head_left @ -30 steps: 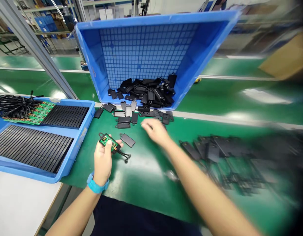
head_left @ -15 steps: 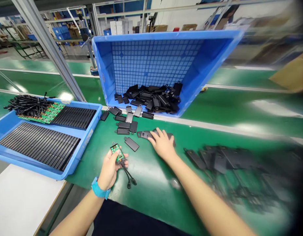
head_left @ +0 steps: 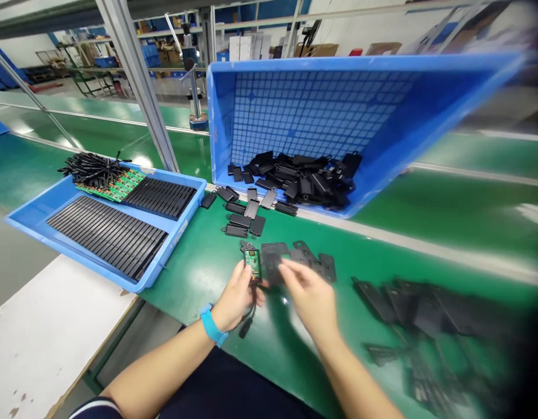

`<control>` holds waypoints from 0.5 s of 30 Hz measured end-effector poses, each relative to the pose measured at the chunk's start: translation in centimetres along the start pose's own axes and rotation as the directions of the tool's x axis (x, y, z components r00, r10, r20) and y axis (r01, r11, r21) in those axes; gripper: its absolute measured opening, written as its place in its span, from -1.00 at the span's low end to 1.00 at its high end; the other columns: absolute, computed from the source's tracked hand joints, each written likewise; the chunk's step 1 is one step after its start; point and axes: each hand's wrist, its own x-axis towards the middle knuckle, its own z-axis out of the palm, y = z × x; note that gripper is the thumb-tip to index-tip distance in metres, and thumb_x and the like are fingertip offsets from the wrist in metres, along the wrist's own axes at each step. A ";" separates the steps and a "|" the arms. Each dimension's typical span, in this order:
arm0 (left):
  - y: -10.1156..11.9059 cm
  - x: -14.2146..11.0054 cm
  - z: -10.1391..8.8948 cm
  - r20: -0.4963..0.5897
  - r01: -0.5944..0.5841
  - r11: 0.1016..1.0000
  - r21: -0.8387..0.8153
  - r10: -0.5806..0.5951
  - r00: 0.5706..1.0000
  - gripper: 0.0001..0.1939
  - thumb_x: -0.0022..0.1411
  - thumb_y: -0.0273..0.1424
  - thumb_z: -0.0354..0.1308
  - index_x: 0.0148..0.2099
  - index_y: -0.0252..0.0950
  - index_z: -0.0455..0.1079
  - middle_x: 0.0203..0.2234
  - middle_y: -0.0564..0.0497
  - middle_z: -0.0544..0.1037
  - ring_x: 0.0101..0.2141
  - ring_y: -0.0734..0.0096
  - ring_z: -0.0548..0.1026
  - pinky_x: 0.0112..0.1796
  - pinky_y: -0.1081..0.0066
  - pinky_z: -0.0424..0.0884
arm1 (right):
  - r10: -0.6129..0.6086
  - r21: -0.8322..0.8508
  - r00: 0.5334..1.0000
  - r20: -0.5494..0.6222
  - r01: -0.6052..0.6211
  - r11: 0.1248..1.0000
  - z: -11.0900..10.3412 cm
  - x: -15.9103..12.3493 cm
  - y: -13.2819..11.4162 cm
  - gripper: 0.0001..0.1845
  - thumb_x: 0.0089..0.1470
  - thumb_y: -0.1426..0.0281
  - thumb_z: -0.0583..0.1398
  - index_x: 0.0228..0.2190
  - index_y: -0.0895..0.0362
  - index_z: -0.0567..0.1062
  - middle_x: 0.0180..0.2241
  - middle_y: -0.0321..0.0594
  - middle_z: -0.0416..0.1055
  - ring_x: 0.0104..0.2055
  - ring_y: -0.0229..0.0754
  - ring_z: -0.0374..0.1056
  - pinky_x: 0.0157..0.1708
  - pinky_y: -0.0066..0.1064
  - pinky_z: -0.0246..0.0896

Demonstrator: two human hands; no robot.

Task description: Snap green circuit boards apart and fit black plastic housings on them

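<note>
My left hand (head_left: 236, 294) is closed around a green circuit board (head_left: 252, 265) in a black case, with short black cables (head_left: 248, 317) hanging below it. To its right, my right hand (head_left: 313, 297) pinches a flat black case cover (head_left: 273, 267), smeared by motion, close beside the board. Behind my right hand lie several black case pieces (head_left: 326, 265) on the green table. Farther back, more black and grey case halves (head_left: 251, 208) are scattered in front of a large blue bin.
The large blue bin (head_left: 216, 125) lies on its side with many black case pieces (head_left: 304, 180) inside. At left, a blue tray (head_left: 140, 285) holds rows of black pieces and green boards with cables. Blurred cased units with cables (head_left: 417, 308) lie at right.
My right hand has lifted a black cover off the table and brought it left toward the board in my left hand. The view has turned left.
</note>
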 end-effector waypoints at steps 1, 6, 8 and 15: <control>-0.2 -0.1 0.2 0.004 -0.012 1.000 0.028 0.012 1.000 -0.61 0.17 -0.11 -0.08 -0.05 -0.23 0.13 -0.50 0.06 0.36 -0.60 0.55 0.28 -0.55 0.51 0.20 | 0.111 0.169 0.993 0.028 -0.114 0.979 0.1 -0.8 -0.9 -0.71 0.06 0.24 0.09 -0.30 0.19 0.46 -0.38 -0.13 0.48 -0.40 -0.16 0.38 -0.37 -0.33 0.28; -0.8 -0.7 0.9 0.001 -0.063 0.993 0.099 0.063 0.998 -0.52 0.20 -0.08 -0.19 0.08 -0.23 0.05 -0.54 0.08 0.30 -0.59 0.54 0.24 -0.53 0.50 0.19 | 0.379 0.542 0.918 0.119 -0.380 0.750 1.3 -2.9 -3.0 -0.75 -0.03 0.24 0.17 -0.34 0.15 0.43 -0.42 -0.18 0.46 -0.47 -0.19 0.36 -0.49 -0.38 0.27; -0.8 -0.9 1.1 0.014 -0.081 0.985 0.150 0.079 0.997 -0.51 0.21 -0.09 -0.19 0.09 -0.24 0.03 -0.53 0.07 0.29 -0.58 0.55 0.23 -0.52 0.51 0.18 | 0.383 0.562 0.921 0.075 -0.356 0.746 1.7 -3.1 -3.0 -0.76 -0.02 0.24 0.16 -0.32 0.14 0.42 -0.43 -0.19 0.44 -0.53 -0.23 0.33 -0.52 -0.39 0.26; -1.1 -1.4 1.3 0.031 -0.124 0.924 0.361 0.120 0.992 -0.58 0.21 -0.15 -0.13 0.03 -0.28 0.02 -0.43 0.05 0.31 -0.51 0.56 0.24 -0.46 0.50 0.23 | 0.155 0.357 0.972 -0.174 -0.085 0.930 1.9 -3.8 -2.7 -0.86 -0.03 0.32 0.18 -0.45 0.13 0.49 -0.47 -0.23 0.35 -0.47 -0.24 0.28 -0.51 -0.42 0.20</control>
